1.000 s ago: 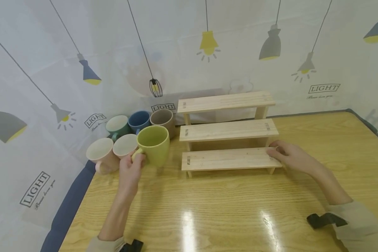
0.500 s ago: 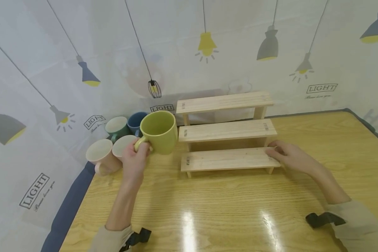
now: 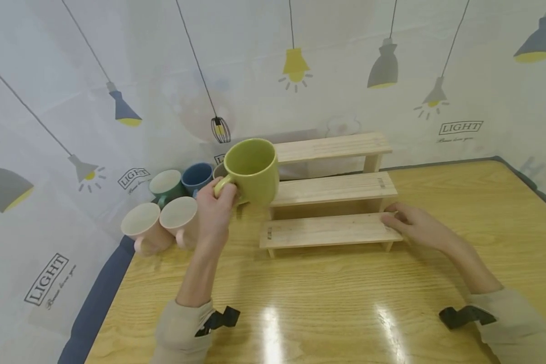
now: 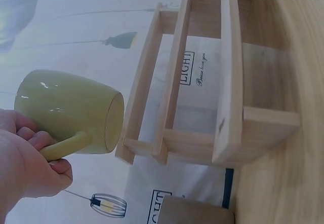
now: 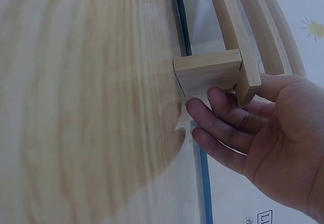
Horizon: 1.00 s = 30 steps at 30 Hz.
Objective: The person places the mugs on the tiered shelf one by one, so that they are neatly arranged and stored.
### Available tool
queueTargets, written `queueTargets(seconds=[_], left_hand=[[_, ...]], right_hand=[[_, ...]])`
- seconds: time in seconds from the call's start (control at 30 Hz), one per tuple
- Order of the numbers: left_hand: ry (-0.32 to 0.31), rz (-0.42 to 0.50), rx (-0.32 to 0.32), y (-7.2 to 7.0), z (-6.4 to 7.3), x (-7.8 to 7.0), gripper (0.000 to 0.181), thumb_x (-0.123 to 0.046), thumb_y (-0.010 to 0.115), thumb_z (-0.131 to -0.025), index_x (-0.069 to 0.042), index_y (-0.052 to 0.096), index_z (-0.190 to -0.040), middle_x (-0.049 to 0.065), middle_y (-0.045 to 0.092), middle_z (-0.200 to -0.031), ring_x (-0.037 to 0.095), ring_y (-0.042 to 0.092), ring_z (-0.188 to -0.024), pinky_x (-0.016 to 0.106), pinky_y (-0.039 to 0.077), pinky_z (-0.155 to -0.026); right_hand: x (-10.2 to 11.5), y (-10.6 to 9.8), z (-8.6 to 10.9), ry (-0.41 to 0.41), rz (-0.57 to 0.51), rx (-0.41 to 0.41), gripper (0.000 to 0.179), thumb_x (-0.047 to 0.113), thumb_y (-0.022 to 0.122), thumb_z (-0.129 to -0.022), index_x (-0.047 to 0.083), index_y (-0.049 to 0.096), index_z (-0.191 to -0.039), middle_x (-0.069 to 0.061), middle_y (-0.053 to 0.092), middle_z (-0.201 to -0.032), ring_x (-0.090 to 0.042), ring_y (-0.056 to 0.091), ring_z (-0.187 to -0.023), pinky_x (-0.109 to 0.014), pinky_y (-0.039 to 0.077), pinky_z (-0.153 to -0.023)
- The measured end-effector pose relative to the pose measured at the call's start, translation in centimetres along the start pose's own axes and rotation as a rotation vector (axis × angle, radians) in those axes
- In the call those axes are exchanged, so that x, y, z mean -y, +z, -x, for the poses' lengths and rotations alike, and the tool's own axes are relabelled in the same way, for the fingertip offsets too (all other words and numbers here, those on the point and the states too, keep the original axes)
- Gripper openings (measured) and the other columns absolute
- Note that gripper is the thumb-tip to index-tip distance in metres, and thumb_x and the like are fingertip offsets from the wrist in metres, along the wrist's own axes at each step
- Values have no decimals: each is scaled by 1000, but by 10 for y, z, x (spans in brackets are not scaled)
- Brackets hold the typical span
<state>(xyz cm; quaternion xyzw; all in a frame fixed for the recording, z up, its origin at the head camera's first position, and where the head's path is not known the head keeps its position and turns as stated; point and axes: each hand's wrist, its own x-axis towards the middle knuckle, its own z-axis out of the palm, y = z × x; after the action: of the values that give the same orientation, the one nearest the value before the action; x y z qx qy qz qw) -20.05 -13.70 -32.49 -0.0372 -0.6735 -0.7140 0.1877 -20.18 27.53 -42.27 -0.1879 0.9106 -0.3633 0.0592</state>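
My left hand (image 3: 215, 212) grips a yellow-green mug (image 3: 255, 174) by its handle, held up in the air in front of the left end of a three-step wooden shelf (image 3: 329, 230). In the left wrist view the mug (image 4: 68, 110) shows its base toward the shelf, with fingers around the handle. At the shelf's right end, my right hand (image 3: 418, 225) holds the bottom step. The right wrist view shows the thumb over the board's end (image 5: 248, 84) and the fingers curled beneath it.
Left of the shelf stand two pale pink mugs (image 3: 147, 232), a green mug (image 3: 168, 189), a blue mug (image 3: 197, 177) and a brown mug (image 3: 218, 173) partly hidden behind the left hand and held mug. A printed cloth (image 3: 336, 76) hangs behind the wooden table (image 3: 327, 298).
My left hand has lifted the yellow-green mug up and to the right, from beside the other mugs to in front of the shelf's left end. The right hand stays on the bottom step.
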Motion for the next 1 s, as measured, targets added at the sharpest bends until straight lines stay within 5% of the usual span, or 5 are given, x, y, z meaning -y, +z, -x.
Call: queueTargets(seconds=[0.4,1.0], left_hand=[[55,21,83,40,-20,-5,31,3,51,-83,-13,35,-62,-6,31,-56,6,28,-48,20,23,-46],[57,100,209,105,-46,-11,36,3,52,-85,-16,35,-59,-7,31,-53,6,29,-50,21,26,-50]], right_hand=[[-1,-1,0,9,-36,7,46,32,50,-107,-6,53,-132,-29,63,-124,-47,60,-114,-60,49,-91],[-1,-1,1,11,-78,10,44,29,53,-106,-7,52,-132,-27,64,-122,-43,63,-112,-55,52,-89]])
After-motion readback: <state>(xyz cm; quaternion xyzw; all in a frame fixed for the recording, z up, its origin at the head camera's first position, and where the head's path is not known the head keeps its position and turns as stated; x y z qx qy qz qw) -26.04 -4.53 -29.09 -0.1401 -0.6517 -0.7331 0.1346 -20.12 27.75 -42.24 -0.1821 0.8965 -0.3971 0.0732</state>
